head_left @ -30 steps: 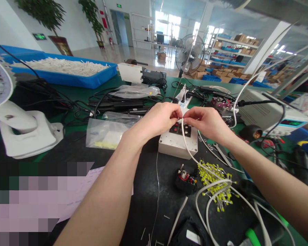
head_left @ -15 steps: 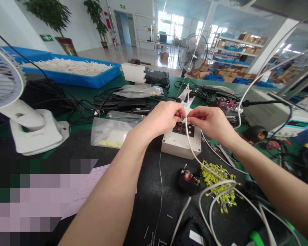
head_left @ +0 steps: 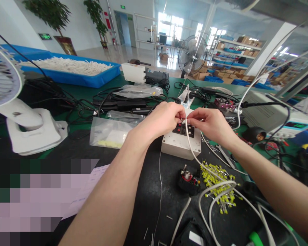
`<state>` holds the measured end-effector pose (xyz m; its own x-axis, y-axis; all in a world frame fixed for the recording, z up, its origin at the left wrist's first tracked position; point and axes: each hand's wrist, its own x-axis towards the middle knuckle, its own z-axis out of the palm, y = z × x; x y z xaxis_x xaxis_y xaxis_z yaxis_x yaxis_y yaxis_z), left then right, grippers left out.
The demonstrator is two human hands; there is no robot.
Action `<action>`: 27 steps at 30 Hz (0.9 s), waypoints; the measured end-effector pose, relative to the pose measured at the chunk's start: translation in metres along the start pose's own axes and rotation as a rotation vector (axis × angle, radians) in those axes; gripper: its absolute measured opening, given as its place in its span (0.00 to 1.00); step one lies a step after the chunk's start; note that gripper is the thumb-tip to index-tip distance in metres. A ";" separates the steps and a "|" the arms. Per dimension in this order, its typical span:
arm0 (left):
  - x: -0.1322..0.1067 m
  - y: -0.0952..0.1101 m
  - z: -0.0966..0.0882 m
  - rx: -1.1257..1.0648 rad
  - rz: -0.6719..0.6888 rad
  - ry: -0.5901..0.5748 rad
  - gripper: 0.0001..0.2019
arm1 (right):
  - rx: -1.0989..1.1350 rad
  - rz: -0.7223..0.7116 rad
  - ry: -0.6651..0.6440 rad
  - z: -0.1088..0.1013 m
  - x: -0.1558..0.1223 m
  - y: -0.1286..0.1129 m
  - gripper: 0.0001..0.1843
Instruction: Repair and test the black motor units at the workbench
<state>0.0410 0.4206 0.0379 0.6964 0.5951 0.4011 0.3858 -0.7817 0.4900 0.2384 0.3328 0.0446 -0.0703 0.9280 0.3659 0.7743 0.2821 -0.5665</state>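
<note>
One white cable (head_left: 187, 136), centre of my feed: right hand (head_left: 207, 120), nearer, pinches it; length trails toward lower right. Left hand (head_left: 169, 114) beside tip; whether gripping, I can't tell.

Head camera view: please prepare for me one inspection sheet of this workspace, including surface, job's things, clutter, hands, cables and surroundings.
Surface: black mat over green tabletop.
Job's things: white cable, its upper end at the fingertips above a pale box.
Clutter: yellow-tipped parts heaped, wrench, plastic bag.
Hands: right hand pinches the white cable; left hand meets it, grip too small to tell.
Cables: white loops across the yellow-tipped parts; thick black cable at right.
Surroundings: standing fan, loaded shelves, potted plants.
</note>
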 end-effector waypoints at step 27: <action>0.000 0.000 0.000 -0.012 0.000 0.018 0.09 | -0.152 -0.054 0.057 0.003 -0.008 -0.008 0.04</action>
<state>0.0408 0.4209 0.0376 0.6856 0.5982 0.4149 0.3785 -0.7798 0.4987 0.2307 0.3241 0.0435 -0.0823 0.8959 0.4365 0.8569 0.2872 -0.4280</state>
